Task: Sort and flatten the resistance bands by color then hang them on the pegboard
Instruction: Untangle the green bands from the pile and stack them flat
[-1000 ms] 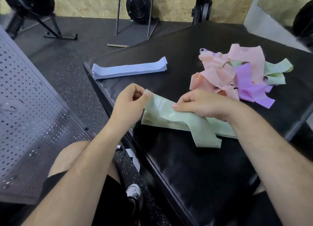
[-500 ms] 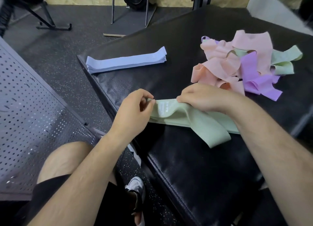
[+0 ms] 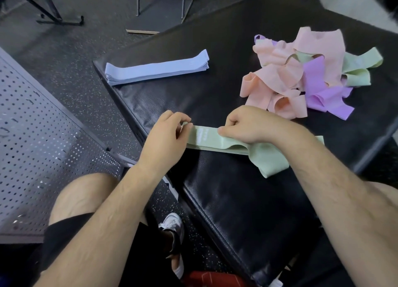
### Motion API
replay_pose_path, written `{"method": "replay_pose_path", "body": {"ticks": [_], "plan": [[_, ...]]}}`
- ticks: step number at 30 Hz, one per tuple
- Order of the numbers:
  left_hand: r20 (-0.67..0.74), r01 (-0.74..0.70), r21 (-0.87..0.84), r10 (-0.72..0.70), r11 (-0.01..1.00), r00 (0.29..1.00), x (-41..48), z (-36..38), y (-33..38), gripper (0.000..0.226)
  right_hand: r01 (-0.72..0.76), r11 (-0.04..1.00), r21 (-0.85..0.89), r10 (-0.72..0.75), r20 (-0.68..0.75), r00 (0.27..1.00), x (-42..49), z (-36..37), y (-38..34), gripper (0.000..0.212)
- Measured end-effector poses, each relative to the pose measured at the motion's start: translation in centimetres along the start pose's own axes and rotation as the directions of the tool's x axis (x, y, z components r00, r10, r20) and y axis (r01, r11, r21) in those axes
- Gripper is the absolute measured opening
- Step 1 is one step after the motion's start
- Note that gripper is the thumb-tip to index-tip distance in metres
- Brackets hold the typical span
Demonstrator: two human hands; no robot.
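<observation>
Lowered since a second ago, the green band [image 3: 206, 136] now lies on the green stack [image 3: 319, 140] at the bench's [image 3: 237, 200] near edge. Its loose loop [image 3: 271, 164], nearer you than the stack, could set twisted if pressed. Your left hand's [image 3: 165, 140] fingers [image 3: 183, 120] pinch its end; your right hand [image 3: 254, 125] pinches mid-strap. Beyond the stack: blue stack [image 3: 157, 68], unsorted pile [image 3: 301, 75].

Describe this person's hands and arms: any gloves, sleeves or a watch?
The left hand and right hand are bare: no gloves, rings or watch show. No sleeves cover the left forearm or the right forearm. Black shorts and a white shoe show below.
</observation>
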State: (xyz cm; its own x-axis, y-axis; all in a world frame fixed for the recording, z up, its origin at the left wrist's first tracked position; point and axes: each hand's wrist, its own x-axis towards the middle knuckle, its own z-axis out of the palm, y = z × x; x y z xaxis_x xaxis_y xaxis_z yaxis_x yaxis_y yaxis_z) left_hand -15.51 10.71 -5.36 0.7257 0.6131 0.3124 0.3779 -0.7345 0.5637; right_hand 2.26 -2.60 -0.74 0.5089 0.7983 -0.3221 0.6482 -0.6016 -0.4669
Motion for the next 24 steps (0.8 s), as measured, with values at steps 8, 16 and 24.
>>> {"method": "replay_pose_path", "body": {"ticks": [8, 16, 24], "plan": [[-0.013, -0.307, 0.389, 0.338, 0.869, 0.941, -1.6, 2.8, 3.3, 0.047, 0.012, 1.0, -0.005, -0.012, -0.015, 1.0, -0.1, 0.2, -0.3, 0.03], [0.117, -0.241, 0.349, 0.213, 0.906, 0.97, -2.0, 4.4, 2.4, 0.055, 0.087, 0.995, 0.039, -0.09, 0.057, 0.994, -1.2, -1.2, 0.6, 0.034], [0.138, -0.197, 0.371, 0.156, 0.907, 0.978, -2.0, 4.2, 2.8, 0.066, 0.015, 1.0, 0.017, -0.017, 0.11, 0.994, -2.9, -3.8, 2.3, 0.041]]}}
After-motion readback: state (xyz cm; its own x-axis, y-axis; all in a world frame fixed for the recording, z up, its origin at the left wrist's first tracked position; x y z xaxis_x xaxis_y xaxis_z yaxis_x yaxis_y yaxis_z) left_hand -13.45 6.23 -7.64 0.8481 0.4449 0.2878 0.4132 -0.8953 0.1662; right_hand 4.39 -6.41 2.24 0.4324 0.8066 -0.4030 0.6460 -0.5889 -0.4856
